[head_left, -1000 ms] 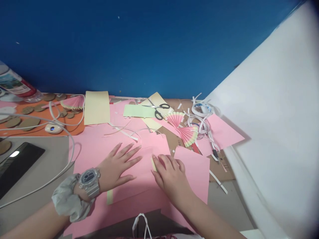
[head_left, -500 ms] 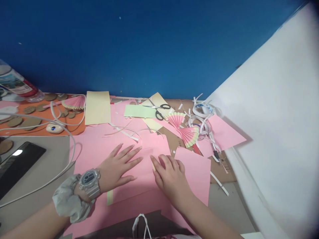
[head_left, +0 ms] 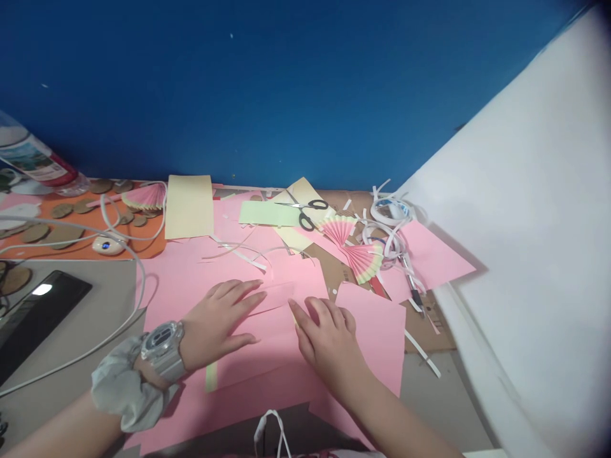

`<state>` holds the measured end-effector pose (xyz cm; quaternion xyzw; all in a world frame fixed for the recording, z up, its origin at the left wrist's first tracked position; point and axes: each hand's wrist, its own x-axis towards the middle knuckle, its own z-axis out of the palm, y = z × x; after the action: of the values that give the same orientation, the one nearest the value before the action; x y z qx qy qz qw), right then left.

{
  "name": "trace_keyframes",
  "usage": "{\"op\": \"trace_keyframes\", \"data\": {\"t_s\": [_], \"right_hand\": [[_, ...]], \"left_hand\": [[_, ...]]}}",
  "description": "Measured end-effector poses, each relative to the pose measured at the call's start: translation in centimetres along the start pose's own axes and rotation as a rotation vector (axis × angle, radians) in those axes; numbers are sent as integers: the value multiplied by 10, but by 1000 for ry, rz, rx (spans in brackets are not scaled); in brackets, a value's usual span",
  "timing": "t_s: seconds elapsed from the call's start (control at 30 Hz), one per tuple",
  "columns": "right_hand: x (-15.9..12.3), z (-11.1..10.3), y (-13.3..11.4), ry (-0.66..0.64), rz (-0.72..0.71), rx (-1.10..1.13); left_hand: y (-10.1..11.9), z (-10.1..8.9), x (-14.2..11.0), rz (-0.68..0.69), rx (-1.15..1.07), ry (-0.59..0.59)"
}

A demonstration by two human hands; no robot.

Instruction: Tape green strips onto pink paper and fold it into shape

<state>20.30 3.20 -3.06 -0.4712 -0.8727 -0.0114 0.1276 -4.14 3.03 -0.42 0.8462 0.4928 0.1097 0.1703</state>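
My left hand (head_left: pixel 222 327) lies over the pink paper (head_left: pixel 272 343), its fingers stretched out and the thumb apart. A clear wristwatch (head_left: pixel 165 343) and a grey scrunchie (head_left: pixel 136 385) are on that wrist. My right hand (head_left: pixel 329 337) rests on the right end of the paper, fingers curled, with index finger and thumb at its edge. A narrow yellow-green edge shows beside those fingertips, and a yellow-green strip (head_left: pixel 210 376) shows below my left hand. Beyond the hands are black-handled scissors (head_left: pixel 308 213) and a pleated pink paper fan (head_left: pixel 351 248).
A yellow sheet (head_left: pixel 189 207) and a green strip (head_left: pixel 265 214) lie at the back. On the left are a phone (head_left: pixel 42 318), a white cable (head_left: pixel 114 337) and a bottle (head_left: pixel 38 156). Tape rolls (head_left: pixel 389 210) and a pen (head_left: pixel 413 289) lie right.
My left hand has drawn back slightly to the left, its fingers closer together, showing more of the paper's fold line. My right hand stays nearly in place.
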Motion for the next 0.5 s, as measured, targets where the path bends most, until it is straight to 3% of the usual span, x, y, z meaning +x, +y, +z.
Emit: {"op": "trace_keyframes", "data": {"t_s": [0.27,0.5], "right_hand": [[1,0,-1,-8,12,16],[6,-11,0,-106,35,84]], "left_hand": [[-16,-24,-1,-258,-155,51],[-27,-15,-4,-251,-215,38]]}}
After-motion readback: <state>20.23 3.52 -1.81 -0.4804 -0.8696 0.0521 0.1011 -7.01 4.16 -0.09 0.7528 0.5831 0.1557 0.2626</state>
